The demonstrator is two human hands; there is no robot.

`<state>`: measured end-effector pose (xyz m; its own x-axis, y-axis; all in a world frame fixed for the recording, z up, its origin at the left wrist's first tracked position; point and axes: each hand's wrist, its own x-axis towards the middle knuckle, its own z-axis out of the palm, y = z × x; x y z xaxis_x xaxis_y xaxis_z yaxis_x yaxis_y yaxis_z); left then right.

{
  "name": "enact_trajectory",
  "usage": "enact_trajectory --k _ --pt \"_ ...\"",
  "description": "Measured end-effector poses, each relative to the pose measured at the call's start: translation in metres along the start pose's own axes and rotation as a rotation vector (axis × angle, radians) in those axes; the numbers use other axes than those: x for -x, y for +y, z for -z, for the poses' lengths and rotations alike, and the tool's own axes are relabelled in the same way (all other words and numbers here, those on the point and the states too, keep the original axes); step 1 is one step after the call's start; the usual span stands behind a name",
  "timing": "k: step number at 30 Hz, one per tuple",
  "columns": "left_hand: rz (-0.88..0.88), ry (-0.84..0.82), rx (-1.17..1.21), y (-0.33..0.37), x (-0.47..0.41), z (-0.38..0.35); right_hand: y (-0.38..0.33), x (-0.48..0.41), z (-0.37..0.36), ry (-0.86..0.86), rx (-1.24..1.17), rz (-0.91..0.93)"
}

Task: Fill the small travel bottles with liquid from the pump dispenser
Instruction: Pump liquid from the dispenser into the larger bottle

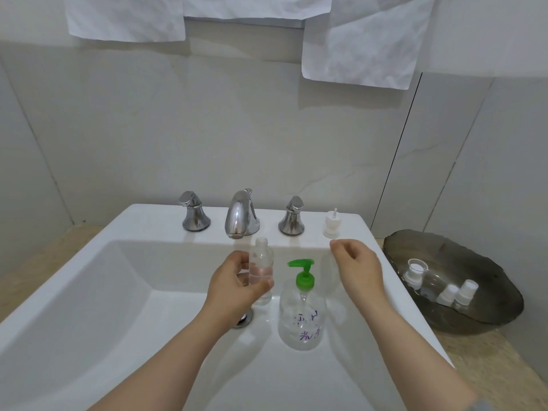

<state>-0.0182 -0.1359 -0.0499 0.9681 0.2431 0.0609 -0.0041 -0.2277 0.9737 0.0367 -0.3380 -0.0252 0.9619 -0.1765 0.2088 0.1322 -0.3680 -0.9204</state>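
My left hand (237, 283) grips a small clear travel bottle (261, 262) upright over the sink basin; its neck is uncapped and a little clear liquid shows inside. To its right, a clear pump dispenser (302, 317) with a green pump head (303, 272) and purple writing stands in the basin. My right hand (357, 268) hovers to the right of the pump with loosely curled fingers and holds nothing. A white spray cap (332, 223) stands on the sink ledge just beyond that hand.
A white sink (124, 292) with a chrome faucet (241, 215) and two handles (194, 212) (293, 216) fills the view. At right, a dark glass dish (480, 312) holds several clear small bottles with white caps (456, 292). White towels (361, 40) hang above.
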Motion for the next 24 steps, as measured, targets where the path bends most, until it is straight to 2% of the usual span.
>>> enact_trajectory --k 3,9,13,17,20,24 --pt "-0.018 -0.009 -0.014 0.0 -0.001 -0.001 -0.002 -0.023 0.002 0.064 0.095 0.08" --pt "-0.043 -0.01 -0.027 0.001 0.0 -0.002 0.0 -0.06 -0.015 0.043 0.244 -0.031" --pt "-0.045 -0.028 -0.022 -0.001 0.001 -0.003 0.007 -0.072 -0.025 0.059 0.283 0.002" --pt "-0.044 -0.037 -0.013 0.0 0.001 -0.002 0.008 -0.061 -0.02 0.077 0.175 0.046" --pt "-0.049 -0.043 0.005 0.003 0.003 -0.002 0.004 -0.033 -0.009 -0.022 0.098 0.171" --pt "-0.062 -0.064 0.007 0.004 0.005 -0.005 -0.016 -0.011 0.001 -0.097 -0.014 0.246"
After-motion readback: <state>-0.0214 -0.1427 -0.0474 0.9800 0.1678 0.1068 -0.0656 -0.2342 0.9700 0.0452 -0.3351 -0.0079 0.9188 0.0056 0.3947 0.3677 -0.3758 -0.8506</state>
